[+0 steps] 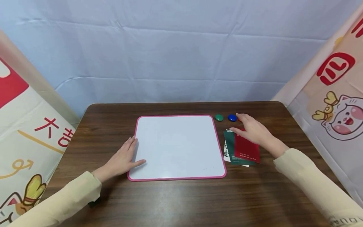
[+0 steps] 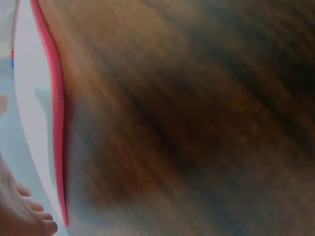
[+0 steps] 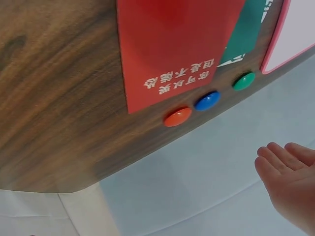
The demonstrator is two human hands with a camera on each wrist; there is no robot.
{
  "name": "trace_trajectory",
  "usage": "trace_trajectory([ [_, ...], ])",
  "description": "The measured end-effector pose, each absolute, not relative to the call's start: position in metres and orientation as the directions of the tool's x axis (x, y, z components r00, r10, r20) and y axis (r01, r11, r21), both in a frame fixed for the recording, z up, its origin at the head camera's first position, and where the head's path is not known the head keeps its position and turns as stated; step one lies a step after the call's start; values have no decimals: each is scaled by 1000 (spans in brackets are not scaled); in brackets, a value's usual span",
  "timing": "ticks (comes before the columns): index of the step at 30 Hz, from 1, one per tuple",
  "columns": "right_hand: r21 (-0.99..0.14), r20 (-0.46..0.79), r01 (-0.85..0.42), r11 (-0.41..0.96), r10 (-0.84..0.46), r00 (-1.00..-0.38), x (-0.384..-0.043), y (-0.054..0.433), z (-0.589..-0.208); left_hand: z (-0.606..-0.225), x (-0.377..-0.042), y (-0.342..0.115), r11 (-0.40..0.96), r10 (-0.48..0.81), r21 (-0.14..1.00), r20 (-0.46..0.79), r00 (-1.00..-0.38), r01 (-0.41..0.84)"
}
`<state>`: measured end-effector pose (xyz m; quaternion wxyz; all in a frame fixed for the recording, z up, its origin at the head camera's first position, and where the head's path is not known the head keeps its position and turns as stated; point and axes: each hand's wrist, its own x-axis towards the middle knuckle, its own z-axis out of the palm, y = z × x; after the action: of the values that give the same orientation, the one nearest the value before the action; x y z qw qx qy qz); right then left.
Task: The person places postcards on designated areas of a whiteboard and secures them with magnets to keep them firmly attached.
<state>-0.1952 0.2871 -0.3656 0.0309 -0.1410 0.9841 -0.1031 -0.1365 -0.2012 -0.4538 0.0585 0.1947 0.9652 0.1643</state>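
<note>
A whiteboard (image 1: 177,146) with a pink rim lies flat on the table. My left hand (image 1: 123,157) is at its left edge, fingers extended and thumb over the white surface. Over the cards to the right of the board hovers my right hand (image 1: 256,132), holding nothing; the right wrist view shows its fingers nearly straight. Below it a red card (image 1: 246,149) overlaps a green card (image 1: 229,142) and a white card (image 1: 227,156) with black lettering. Behind the cards sit a green round magnet (image 1: 219,117), a blue one (image 1: 232,118) and a red-orange magnet (image 3: 177,117), mostly covered by my right hand in the head view.
The dark wooden table (image 1: 170,201) has rounded back corners. A pale blue cloth (image 1: 170,56) hangs behind it, with printed banners (image 1: 337,94) at both sides. Something small and dark (image 1: 94,202) shows under the left cuff.
</note>
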Motion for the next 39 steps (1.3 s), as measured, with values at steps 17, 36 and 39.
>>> trace_trajectory([
  [17,-218,-53,-192,957,-208,-977,-182,302,-372,-468,-129,-200,866,407,345,-62,-912,363],
  [36,-283,-125,-67,957,-106,-986,-172,317,-385,-469,-128,-200,872,405,361,-156,-901,330],
  [39,-284,-132,-57,957,-98,-986,-170,319,-388,-470,-128,-200,869,418,352,-144,-897,348],
])
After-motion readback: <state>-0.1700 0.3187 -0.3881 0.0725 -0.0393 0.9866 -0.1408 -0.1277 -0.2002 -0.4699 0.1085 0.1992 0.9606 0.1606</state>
